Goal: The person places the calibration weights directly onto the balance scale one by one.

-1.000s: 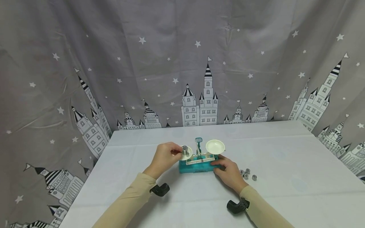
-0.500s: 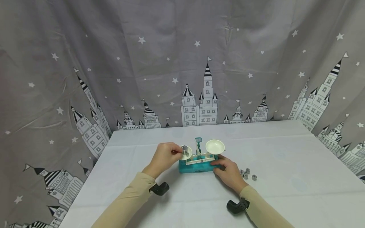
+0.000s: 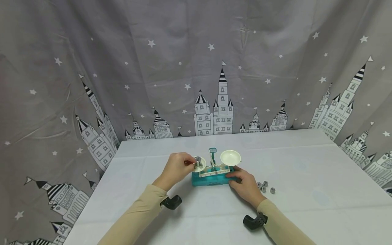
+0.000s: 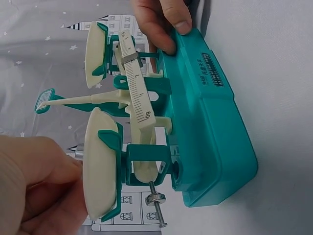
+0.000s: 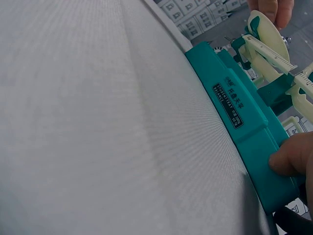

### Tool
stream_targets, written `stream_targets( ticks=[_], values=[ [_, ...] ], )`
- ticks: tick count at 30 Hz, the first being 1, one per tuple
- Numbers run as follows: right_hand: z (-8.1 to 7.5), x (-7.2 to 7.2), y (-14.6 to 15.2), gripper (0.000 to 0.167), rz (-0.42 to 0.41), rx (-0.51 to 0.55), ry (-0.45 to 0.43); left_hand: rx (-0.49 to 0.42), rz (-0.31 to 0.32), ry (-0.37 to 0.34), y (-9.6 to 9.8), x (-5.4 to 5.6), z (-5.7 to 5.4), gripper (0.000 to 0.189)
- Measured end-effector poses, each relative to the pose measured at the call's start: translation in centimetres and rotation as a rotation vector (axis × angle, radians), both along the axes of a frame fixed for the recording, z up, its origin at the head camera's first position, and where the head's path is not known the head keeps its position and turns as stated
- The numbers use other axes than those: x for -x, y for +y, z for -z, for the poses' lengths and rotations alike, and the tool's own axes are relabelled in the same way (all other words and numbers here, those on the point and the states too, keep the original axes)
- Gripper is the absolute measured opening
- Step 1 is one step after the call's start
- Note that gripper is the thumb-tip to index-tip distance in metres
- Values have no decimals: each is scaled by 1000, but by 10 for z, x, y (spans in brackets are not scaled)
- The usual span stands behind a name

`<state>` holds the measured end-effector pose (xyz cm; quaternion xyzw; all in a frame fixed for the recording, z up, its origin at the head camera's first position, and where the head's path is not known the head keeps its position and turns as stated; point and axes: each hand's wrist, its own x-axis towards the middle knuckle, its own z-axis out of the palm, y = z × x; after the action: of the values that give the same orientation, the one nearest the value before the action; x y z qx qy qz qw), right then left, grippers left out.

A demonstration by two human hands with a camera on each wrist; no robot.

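A teal tray balance [image 3: 211, 181] with two cream pans stands on the table. My left hand [image 3: 177, 169] is at the left pan [image 4: 100, 166], with thumb and fingers together over it, pinching a small metal weight. Several silver weights [image 3: 199, 161] are in that pan; in the left wrist view the pan hides most of them and the fingertips. My right hand [image 3: 246, 187] grips the right end of the balance's base [image 5: 266, 171], thumb on the front face and fingers reaching over. The right pan [image 3: 231, 158] sits higher than the left and holds nothing.
Several small silver weights [image 3: 264, 186] lie on the white tablecloth [image 3: 306, 170], just right of my right hand. A grey curtain [image 3: 147, 68] printed with castles and stars hangs behind the table.
The left fingertips shift very slightly among the weights in the left pan. The right hand and the balance stay where they were.
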<state>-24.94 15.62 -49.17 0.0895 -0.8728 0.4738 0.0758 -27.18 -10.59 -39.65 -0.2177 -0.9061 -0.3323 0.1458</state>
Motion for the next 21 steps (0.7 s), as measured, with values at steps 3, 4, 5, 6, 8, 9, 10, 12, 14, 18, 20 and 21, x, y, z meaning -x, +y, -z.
stream_targets(
  ticks=[3, 4, 5, 6, 8, 9, 10, 12, 14, 18, 20, 21],
  values=[
    [0, 0, 0, 20, 1, -4, -1, -2, -3, 8, 0, 0, 0, 10],
    [0, 0, 0, 20, 1, -3, -2, -3, -5, 12, 0, 0, 0, 11],
    [0, 0, 0, 20, 2, -3, -3, -4, -6, 16, -1, -1, 0, 11],
    [0, 0, 0, 20, 3, -3, -4, -5, -7, 21, -1, -1, 0, 11],
    [-1, 0, -1, 20, 4, -2, -7, -7, -11, 30, -1, -2, 0, 11],
    [-1, 0, -1, 20, 4, -2, -9, -11, -13, 33, -2, -2, 0, 11],
    [-1, -1, -1, 20, 4, -2, -10, -17, -14, 33, -2, -2, 0, 11],
    [-1, -1, -1, 20, 4, -2, -14, -27, -17, 38, -3, -2, -1, 12],
    [-1, -1, -1, 20, 5, -3, -17, -40, -20, 40, -3, -3, -1, 12],
    [0, 0, -1, 20, 8, -5, -17, -47, -25, 42, -5, -4, -2, 13],
    [0, 0, -1, 20, 8, -3, -14, -48, -27, 43, -7, -5, -3, 13],
    [0, 0, -1, 20, 7, -2, -12, -45, -31, 42, -8, -5, -4, 12]
  ],
)
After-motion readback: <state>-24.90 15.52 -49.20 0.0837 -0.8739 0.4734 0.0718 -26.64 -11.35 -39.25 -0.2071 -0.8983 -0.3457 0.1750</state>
